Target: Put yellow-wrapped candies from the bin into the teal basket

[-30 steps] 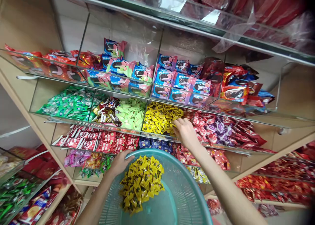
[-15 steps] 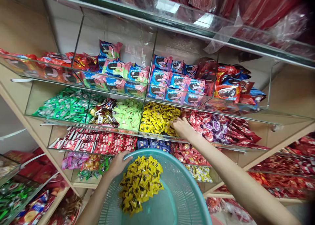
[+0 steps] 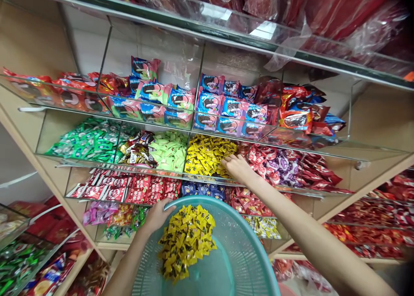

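Note:
My left hand [image 3: 157, 215] grips the far rim of a round teal plastic basket [image 3: 246, 248] held below the shelves. A heap of yellow wrapped candies [image 3: 185, 240] lies in the basket. My right hand [image 3: 238, 168] reaches into the glass shelf compartment of the same yellow candies [image 3: 207, 154], palm down on the pile's right side with the fingers bent onto the wrappers. Whether the fingers enclose any candy is hidden.
Tiered glass shelves with dividers [image 3: 190, 127] hold green candies [image 3: 87, 140], light green candies [image 3: 170, 150], red and purple candies [image 3: 284, 168], blue cookie packs [image 3: 226, 108] and red chocolate packs [image 3: 129, 188]. Red bags fill the top shelf [image 3: 291, 11]. More bins stand lower left [image 3: 26, 248].
My right hand has slid slightly left and deeper over the yellow candies on the shelf. My left hand and the basket have stayed in place.

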`<state>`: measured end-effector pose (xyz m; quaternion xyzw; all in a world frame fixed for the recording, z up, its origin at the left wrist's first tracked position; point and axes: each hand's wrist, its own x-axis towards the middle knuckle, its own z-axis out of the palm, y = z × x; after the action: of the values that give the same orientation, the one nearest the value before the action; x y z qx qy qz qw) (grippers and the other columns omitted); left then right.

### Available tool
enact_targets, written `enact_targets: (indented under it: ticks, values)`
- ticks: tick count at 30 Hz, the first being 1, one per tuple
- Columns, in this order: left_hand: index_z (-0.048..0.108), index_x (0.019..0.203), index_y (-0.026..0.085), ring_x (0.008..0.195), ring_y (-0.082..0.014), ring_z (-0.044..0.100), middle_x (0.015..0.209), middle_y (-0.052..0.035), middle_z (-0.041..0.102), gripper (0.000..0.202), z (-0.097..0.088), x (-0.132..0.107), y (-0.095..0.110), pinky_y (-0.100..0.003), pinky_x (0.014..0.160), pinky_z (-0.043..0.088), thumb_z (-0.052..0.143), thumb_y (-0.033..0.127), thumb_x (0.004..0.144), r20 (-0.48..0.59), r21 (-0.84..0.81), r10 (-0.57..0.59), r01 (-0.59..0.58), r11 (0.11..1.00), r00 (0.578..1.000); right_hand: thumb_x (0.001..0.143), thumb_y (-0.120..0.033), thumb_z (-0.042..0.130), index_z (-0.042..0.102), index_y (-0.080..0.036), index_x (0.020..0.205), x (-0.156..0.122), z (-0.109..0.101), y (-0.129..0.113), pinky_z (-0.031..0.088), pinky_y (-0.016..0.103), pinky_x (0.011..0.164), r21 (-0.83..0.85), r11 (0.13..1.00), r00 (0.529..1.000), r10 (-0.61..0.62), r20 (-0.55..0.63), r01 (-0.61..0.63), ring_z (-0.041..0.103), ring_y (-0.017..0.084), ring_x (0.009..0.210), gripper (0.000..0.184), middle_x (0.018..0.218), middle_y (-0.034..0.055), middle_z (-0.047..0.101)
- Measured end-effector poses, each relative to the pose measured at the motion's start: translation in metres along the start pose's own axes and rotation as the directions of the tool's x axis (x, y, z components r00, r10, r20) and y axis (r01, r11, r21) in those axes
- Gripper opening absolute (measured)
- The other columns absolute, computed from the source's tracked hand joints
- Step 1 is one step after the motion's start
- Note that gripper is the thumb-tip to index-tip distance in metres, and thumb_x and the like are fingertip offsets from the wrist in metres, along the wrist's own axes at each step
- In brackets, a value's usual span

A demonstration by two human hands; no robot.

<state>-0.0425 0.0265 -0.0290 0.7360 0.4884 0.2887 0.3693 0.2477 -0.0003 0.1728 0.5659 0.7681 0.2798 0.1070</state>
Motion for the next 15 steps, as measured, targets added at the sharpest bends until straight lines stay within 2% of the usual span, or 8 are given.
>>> enact_targets:
  ticks: [3,6,12,15]
  values:
    - [0.062,0.087,0.018,0.073,-0.0181,0.057,0.075,-0.0015,0.064,0.039,0.0,0.0,0.0,-0.025,0.066,0.04,0.048,0.052,0.075,0.0,0.01,0.014,-0.014,1.0,1.0,0.089,-0.016,0.038,0.053,-0.015,0.099,-0.005,-0.013,-0.002,0.031,0.03,0.074,0.022,0.999,0.998,0.025,-0.05,-0.024,0.051,0.022,0.093,0.018,0.096,0.012,0.061]
    - [0.061,0.086,0.018,0.072,-0.0183,0.057,0.075,-0.0016,0.063,0.038,0.0,0.001,0.0,-0.025,0.065,0.04,0.047,0.052,0.075,0.002,0.014,0.022,-0.022,1.0,1.0,0.088,-0.017,0.04,0.052,-0.016,0.099,-0.007,-0.02,-0.005,0.032,0.03,0.074,0.041,0.999,0.998,0.034,-0.049,-0.032,0.051,0.022,0.093,0.016,0.096,0.0113,0.06]
    - [0.062,0.089,0.018,0.073,-0.0194,0.057,0.077,-0.0034,0.064,0.039,-0.002,0.0,0.005,-0.026,0.065,0.04,0.047,0.052,0.075,0.0,0.026,0.033,-0.033,0.999,0.999,0.089,-0.015,0.035,0.053,-0.016,0.1,-0.004,-0.012,-0.007,0.036,0.027,0.068,0.099,0.993,0.996,0.064,0.06,-0.07,0.059,0.018,0.082,0.021,0.093,0.0093,0.059]
    - [0.062,0.09,0.018,0.073,-0.0197,0.057,0.078,-0.004,0.064,0.04,-0.003,0.0,0.006,-0.025,0.064,0.04,0.047,0.052,0.075,0.001,0.035,0.034,-0.034,0.999,0.999,0.089,-0.015,0.034,0.052,-0.015,0.101,-0.004,-0.008,-0.006,0.038,0.025,0.062,0.148,0.984,0.994,0.084,0.073,-0.094,0.061,0.015,0.073,0.021,0.097,0.0093,0.056]
